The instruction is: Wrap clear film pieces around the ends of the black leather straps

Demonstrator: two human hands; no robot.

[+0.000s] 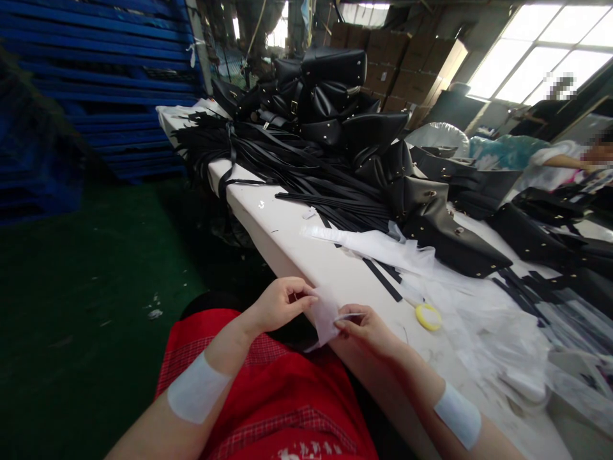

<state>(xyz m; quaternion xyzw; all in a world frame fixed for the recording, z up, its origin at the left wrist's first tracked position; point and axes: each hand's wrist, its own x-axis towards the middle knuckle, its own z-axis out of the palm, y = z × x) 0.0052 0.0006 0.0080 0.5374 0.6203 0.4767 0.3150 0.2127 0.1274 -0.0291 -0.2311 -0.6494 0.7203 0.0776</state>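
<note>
My left hand (280, 303) and my right hand (366, 331) both pinch one small white sheet of thin paper or fabric (324, 317) at the near edge of the white table (287, 236), above my lap in red cloth. The left fingers grip its upper left edge. The right thumb and fingers hold its right side. A yellow-handled pair of scissors (428, 316) lies just right of my right hand. More crumpled white sheets (383, 248) lie on the table beyond.
Long black straps (297, 166) fan across the table's far half. Black leather bags (335, 89) are piled behind and to the right. Blue pallets (96, 76) stack at the left over a green floor. Another person's arm (565, 161) shows far right.
</note>
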